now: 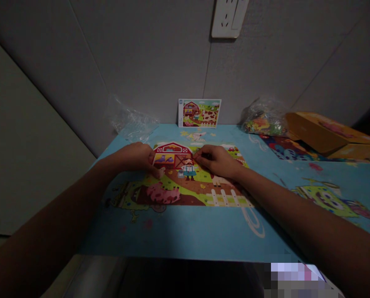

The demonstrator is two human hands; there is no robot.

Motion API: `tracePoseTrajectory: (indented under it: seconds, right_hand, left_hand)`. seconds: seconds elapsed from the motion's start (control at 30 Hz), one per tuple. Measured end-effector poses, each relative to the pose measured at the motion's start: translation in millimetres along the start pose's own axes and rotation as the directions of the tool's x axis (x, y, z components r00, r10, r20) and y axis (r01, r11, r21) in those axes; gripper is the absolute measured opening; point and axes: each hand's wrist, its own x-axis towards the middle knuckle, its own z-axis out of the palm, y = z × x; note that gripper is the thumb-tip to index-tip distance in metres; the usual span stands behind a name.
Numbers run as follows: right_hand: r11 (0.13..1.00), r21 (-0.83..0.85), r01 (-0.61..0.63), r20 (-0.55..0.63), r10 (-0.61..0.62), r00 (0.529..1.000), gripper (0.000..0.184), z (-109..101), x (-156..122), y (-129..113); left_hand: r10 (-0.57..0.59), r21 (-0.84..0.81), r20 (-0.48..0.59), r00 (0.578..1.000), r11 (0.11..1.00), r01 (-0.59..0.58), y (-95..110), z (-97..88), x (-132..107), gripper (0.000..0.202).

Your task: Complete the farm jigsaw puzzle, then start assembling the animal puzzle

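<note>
A farm jigsaw puzzle [191,176] lies flat on the blue table, showing a red barn, a farmer, a spotted pig and a white fence. At its left edge rests my left hand [139,159], thumb apart from the fingers and touching the picture beside the barn. My right hand [217,160] bends over the upper middle, its fingertips pinched together at the surface beside the farmer's head. Whatever may be between those fingertips is hidden. Part of the picture's right side is covered by this hand.
A reference card [200,114] with the same farm scene leans against the wall. Crumpled clear plastic [135,124] lies at the back left. To the right are a plastic bag of colourful pieces [262,122] and an orange box [330,132] on another picture.
</note>
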Motion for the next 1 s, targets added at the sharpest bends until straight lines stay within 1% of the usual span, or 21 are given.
tracePoseTrajectory:
  seconds: [0.13,0.27,0.3,0.33,0.37,0.4,0.43,0.47,0.5,0.53,0.57,0.6,0.63,0.7,0.73,0.8,0.9,1.0]
  right_hand:
    - [1.0,-0.009,-0.015,0.01,0.015,1.0,0.027,-1.3,-0.2,-1.5]
    - [0.999,-0.034,-0.022,0.019,0.022,1.0,0.026,-2.1,0.7,-2.1]
    - [0.998,-0.057,-0.011,0.022,0.013,1.0,0.026,-1.3,0.5,-3.1]
    - [0.995,-0.096,0.008,0.013,-0.007,1.0,0.025,0.2,-0.2,-4.8]
    - [0.988,-0.148,0.034,-0.001,-0.035,0.999,0.026,2.5,-1.6,-7.2]
    - [0.976,-0.208,0.068,-0.016,-0.073,0.997,0.027,5.5,-3.7,-10.2]
    - [0.956,-0.275,0.105,-0.031,-0.118,0.993,0.03,9.2,-6.4,-13.7]
    - [0.932,-0.333,0.142,-0.02,-0.157,0.987,0.035,13.3,-9.5,-17.4]
    - [0.909,-0.376,0.18,0.014,-0.189,0.982,0.042,17.4,-12.6,-21.0]
    - [0.885,-0.417,0.208,0.068,-0.198,0.978,0.048,21.2,-15.4,-24.2]
    - [0.866,-0.447,0.223,0.118,-0.19,0.975,0.052,24.3,-17.6,-26.9]
    - [0.857,-0.472,0.207,0.141,-0.158,0.977,0.054,26.5,-19.0,-28.8]
    - [0.855,-0.49,0.171,0.148,-0.112,0.983,0.055,27.7,-19.7,-30.0]
    - [0.856,-0.512,0.07,0.121,-0.009,0.993,0.058,27.7,-19.6,-30.8]
    - [0.855,-0.518,0.024,0.103,0.034,0.994,0.06,26.6,-19.4,-30.6]
    - [0.846,-0.532,-0.03,0.082,0.087,0.993,0.064,23.5,-20.6,-30.0]
    - [0.832,-0.553,-0.044,0.079,0.104,0.991,0.068,16.4,-30.8,-28.3]
    - [0.826,-0.561,-0.063,0.059,0.116,0.991,0.069,6.7,-50.6,-24.0]
  left_hand:
    - [0.008,-0.039,0.003,1.0,0.999,-0.008,-4.2,1.5,4.2,0.051]
    - [-0.015,-0.052,0.009,1.0,0.999,0.016,-7.0,2.6,3.8,0.05]
    - [-0.027,-0.039,-0.034,0.999,0.999,0.026,-4.3,4.2,2.6,0.051]
    - [-0.029,-0.027,-0.124,0.992,0.999,0.025,0.7,6.9,1.1,0.049]
    - [-0.011,-0.015,-0.241,0.97,1.0,0.008,7.9,11.0,-0.5,0.048]
    - [0.026,-0.01,-0.414,0.91,0.999,-0.033,17.1,16.5,-1.7,0.045]
    - [0.111,-0.016,-0.539,0.835,0.99,-0.142,27.6,23.5,-2.3,0.04]
    - [0.228,0.003,-0.596,0.77,0.96,-0.281,38.4,31.4,-2.2,0.042]
    - [0.322,0.034,-0.604,0.729,0.924,-0.38,48.7,39.8,-1.1,0.048]
    - [0.393,0.073,-0.581,0.712,0.897,-0.435,57.4,48.0,0.7,0.055]
    - [0.429,0.098,-0.549,0.717,0.885,-0.454,64.0,55.4,3.2,0.059]
    - [0.43,0.105,-0.512,0.743,0.89,-0.443,68.3,61.6,6.0,0.062]
    - [0.405,0.1,-0.502,0.764,0.905,-0.414,70.5,66.2,8.8,0.063]
    - [0.366,0.09,-0.499,0.786,0.923,-0.373,69.6,71.1,13.4,0.064]
    - [0.358,0.09,-0.504,0.786,0.927,-0.365,67.6,72.0,14.6,0.063]
    - [0.361,0.101,-0.526,0.77,0.926,-0.365,62.2,72.9,13.9,0.061]
    - [0.352,0.126,-0.554,0.754,0.931,-0.342,53.1,77.3,4.2,0.059]
    - [0.345,0.119,-0.566,0.748,0.933,-0.341,42.9,87.4,-11.3,0.057]
